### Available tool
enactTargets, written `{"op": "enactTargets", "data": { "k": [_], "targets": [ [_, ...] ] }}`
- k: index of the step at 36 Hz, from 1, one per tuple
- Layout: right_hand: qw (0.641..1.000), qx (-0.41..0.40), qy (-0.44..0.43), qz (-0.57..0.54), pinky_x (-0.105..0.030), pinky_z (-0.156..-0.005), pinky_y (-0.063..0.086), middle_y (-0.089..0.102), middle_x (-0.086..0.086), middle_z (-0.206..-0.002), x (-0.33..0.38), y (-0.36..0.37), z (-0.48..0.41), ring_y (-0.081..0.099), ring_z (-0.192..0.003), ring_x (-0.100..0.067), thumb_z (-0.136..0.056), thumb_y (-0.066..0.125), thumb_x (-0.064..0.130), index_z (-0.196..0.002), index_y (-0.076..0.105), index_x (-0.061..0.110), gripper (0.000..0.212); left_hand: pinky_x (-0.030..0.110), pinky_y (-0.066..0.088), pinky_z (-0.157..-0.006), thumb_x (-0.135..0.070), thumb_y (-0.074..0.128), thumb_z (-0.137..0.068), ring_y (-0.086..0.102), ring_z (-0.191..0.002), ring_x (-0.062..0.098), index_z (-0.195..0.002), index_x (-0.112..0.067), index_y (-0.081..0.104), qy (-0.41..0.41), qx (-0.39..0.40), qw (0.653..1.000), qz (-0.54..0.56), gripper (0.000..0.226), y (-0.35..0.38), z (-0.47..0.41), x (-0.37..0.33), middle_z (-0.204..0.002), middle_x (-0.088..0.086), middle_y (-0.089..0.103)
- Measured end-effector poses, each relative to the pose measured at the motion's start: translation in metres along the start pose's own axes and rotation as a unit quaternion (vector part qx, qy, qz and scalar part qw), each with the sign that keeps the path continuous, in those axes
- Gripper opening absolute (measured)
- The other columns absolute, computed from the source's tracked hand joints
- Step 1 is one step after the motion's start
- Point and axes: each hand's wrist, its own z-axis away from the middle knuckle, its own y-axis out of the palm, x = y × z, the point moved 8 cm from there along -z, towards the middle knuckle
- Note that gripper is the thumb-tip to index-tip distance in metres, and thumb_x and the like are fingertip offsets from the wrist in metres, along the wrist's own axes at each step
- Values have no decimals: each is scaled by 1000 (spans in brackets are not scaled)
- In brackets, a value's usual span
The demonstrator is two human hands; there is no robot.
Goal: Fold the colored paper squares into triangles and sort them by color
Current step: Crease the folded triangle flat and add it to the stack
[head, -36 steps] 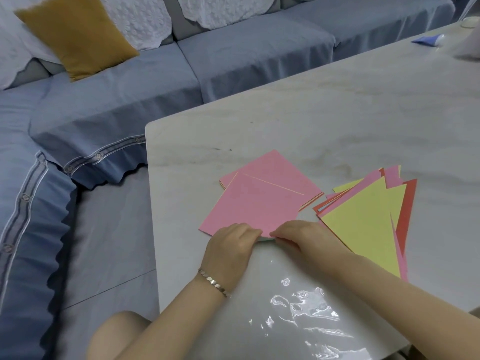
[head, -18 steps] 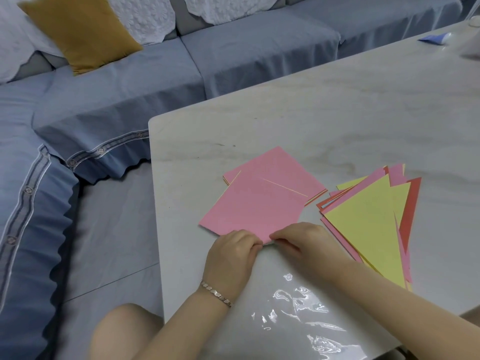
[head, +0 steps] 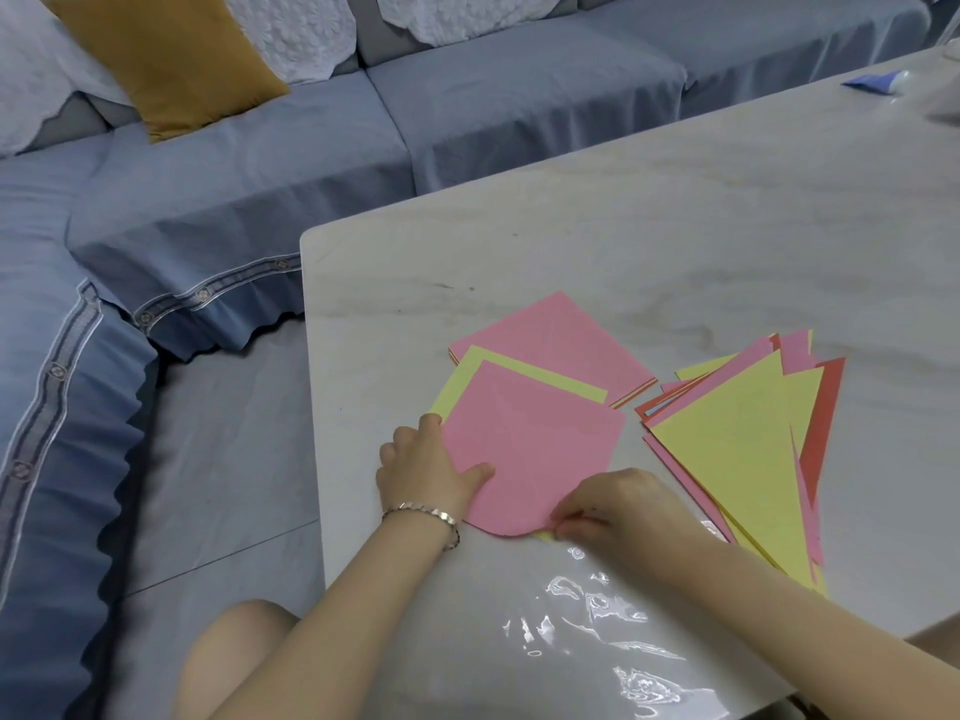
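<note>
We see a pink paper sheet (head: 530, 449) lying near the left front part of a pale marbled table (head: 675, 226), held by 2 hands. The left hand (head: 426, 470) grips the sheet's left edge: its thumb lies flat on top of the paper and its fingers are curled together at the edge, though we cannot tell how far they reach beneath. The right hand (head: 613, 506) pinches the sheet at its near edge, fingers curled close together on the paper. That near edge is bent into a rounded curve instead of lying flat. Under the pink sheet lies a yellow paper sheet (head: 467, 376), which shows along the far and left sides and as a small sliver by the right hand. Just beyond it sits a stack of pink paper squares (head: 561, 335) with thin coloured edges showing at its right side. To the right, close by but apart from the pink sheet, we see a fanned pile of folded triangles (head: 737, 449) in yellow, pink and red, with a yellow 1 on top. A silver bracelet (head: 423, 514) circles the left wrist. Crinkled clear plastic film (head: 597, 626) lies on the near part of the table. Beyond the table stands a blue sofa (head: 467, 96) with a mustard cushion (head: 166, 59).
</note>
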Motion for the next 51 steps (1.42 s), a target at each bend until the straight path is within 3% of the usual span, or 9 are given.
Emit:
{"op": "enactTargets", "data": {
  "k": [8,16,21,26,32,35,39,46,51],
  "targets": [
    [997,-32,-58,25,-12,-53,43,66,21,-65,2,7,5,57,-65,-2,-60,68,32,-68,71,34,9,36,42,-86,-43,74,-67,50,-106,32,-117,-14,36,-52,49,997,-8,69,0,-17,-1,-114,10,50],
    [990,-39,-118,67,-11,-49,39,61,22,-60,14,9,7,55,-57,1,-55,67,31,-62,69,37,9,38,44,-92,-37,75,-67,60,-89,23,-73,-24,54,-28,15,986,162,26,-20,-35,-8,-78,-9,58],
    [988,-58,-120,79,-13,-49,37,58,17,-64,13,14,9,53,-61,-3,-69,51,34,-66,71,34,20,38,51,-83,-38,76,-65,63,-87,23,-84,-20,59,-20,19,980,198,31,-18,-45,-17,-89,0,63],
    [993,-70,-81,40,-10,-72,35,61,12,-88,2,20,16,48,-79,-1,-77,59,31,-78,73,27,14,32,48,-75,-17,69,-74,61,-83,24,-73,-21,62,21,-19,981,189,8,-19,-42,-28,-83,2,64],
    [993,-39,-8,-108,-1,-77,31,54,20,-105,-14,10,17,51,-90,5,-87,55,33,-80,73,25,20,20,44,-69,-10,67,-80,58,-77,14,-83,-10,70,104,-74,956,264,5,-35,-19,-33,-77,-4,63],
    [975,-123,28,-183,-4,-85,33,51,25,-111,-18,-15,14,50,-100,7,-79,57,39,-76,69,34,14,2,39,-63,-7,65,-81,58,-70,-1,-76,-17,68,132,-59,942,304,12,-40,-3,-32,-73,-12,63],
    [948,-225,53,-220,1,-88,28,53,23,-116,-12,-55,11,46,-106,14,-75,74,27,-64,67,44,21,3,41,-66,-4,64,-81,58,-66,-9,-66,-29,63,154,-10,928,340,29,-42,19,-30,-70,-18,65],
    [928,-179,113,-306,-3,-70,39,70,21,-77,-4,-58,11,62,-77,8,-75,73,13,-66,73,22,13,15,45,-62,-3,61,-84,60,-65,4,-72,-19,68,129,88,914,374,21,-26,47,-29,-70,-4,69],
    [918,-190,146,-316,-6,-64,42,70,16,-69,2,-58,16,63,-68,4,-74,75,15,-61,72,23,16,4,42,-67,-19,58,-88,61,-78,-5,-83,-31,65,131,30,915,379,15,-35,62,-33,-82,-16,68]
  ]
}}
